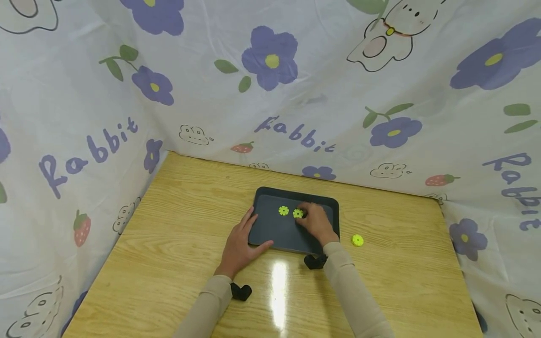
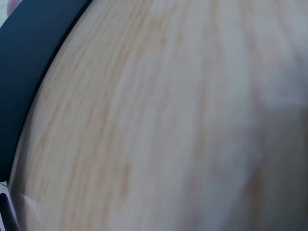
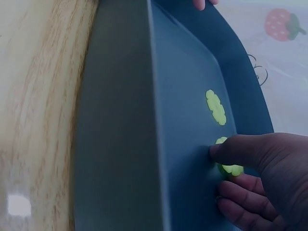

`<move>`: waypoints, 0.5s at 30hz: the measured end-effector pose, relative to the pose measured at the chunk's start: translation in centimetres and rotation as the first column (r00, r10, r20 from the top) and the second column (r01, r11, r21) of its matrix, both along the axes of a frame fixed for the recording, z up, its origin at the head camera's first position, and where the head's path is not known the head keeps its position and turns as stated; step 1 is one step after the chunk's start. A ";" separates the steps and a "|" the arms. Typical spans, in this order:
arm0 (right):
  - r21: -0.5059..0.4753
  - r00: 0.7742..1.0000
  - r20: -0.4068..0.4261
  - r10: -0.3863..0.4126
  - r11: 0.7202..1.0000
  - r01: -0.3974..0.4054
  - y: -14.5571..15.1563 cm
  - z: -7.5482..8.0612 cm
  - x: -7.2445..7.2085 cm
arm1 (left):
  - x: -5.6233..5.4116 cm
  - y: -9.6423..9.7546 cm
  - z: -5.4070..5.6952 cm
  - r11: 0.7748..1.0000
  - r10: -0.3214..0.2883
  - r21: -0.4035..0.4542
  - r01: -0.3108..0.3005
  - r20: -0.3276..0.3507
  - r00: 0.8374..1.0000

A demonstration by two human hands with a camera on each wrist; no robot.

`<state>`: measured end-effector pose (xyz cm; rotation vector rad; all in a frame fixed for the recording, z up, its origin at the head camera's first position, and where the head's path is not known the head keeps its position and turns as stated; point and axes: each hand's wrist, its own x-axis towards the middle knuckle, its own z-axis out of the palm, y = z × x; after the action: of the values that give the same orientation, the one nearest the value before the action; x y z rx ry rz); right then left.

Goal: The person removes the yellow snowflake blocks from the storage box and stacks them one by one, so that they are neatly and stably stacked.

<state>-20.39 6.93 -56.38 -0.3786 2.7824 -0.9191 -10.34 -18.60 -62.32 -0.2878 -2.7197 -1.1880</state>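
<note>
A dark grey rectangular tray (image 1: 270,231) lies on the wooden table. My right hand (image 1: 318,222) reaches over its near right side and pinches a yellow-green notched disc (image 1: 297,213) between thumb and fingers, low over the tray floor. In the right wrist view that disc (image 3: 233,169) is partly covered by the thumb. Just left of it, a matching disc (image 1: 283,211) lies flat in the tray. My left hand (image 1: 238,247) rests at the tray's left front corner, fingers extended along the left side and thumb along the front edge.
Right of the tray, another yellow-green disc (image 1: 357,240) lies on the table (image 1: 405,263). A white cloth (image 1: 203,108) printed with flowers and rabbits hangs behind and at both sides. Black bands with mounts (image 1: 241,292) sit at both wrists.
</note>
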 end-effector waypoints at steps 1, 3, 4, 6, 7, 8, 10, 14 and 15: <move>-0.006 1.000 -0.001 0.005 1.000 -0.005 0.1 0.0 0.0 | 0.0 0.0 0.0 1.000 0.000 0.000 0.000 -0.001 1.000; -0.010 1.000 -0.007 0.015 1.000 -0.015 0.2 0.1 0.0 | 0.0 0.0 0.0 1.000 0.001 0.000 -0.001 -0.006 1.000; -0.014 1.000 -0.006 0.017 1.000 -0.017 0.2 0.1 0.0 | 0.0 0.0 0.0 1.000 0.001 0.000 -0.001 -0.006 1.000; -0.020 1.000 -0.011 0.025 0.999 -0.025 0.3 0.2 0.1 | 0.0 0.0 0.0 1.000 0.001 0.001 -0.001 -0.012 1.000; -0.020 0.999 -0.015 0.030 0.999 -0.030 0.3 0.2 0.1 | 0.0 0.0 0.0 1.000 0.002 0.001 -0.002 -0.010 1.000; -0.020 0.999 -0.018 0.032 0.999 -0.033 0.3 0.3 0.2 | 0.0 0.0 0.0 1.000 0.002 0.001 -0.002 -0.014 1.000; -0.020 0.999 -0.019 0.036 0.999 -0.037 0.4 0.4 0.3 | 0.0 0.0 0.0 1.000 0.003 0.002 -0.003 -0.016 1.000; -0.015 0.999 -0.019 0.046 0.999 -0.047 0.6 0.4 0.4 | -0.1 0.1 -0.1 1.000 0.002 0.005 -0.002 -0.015 1.000; -0.011 0.999 -0.020 0.050 0.999 -0.050 0.7 0.4 0.4 | -0.1 0.1 -0.1 1.000 0.002 0.005 -0.002 -0.008 1.000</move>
<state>-19.99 7.60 -56.01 -0.4597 2.7733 -0.9257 -10.41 -18.54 -62.40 -0.2888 -2.7086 -1.1908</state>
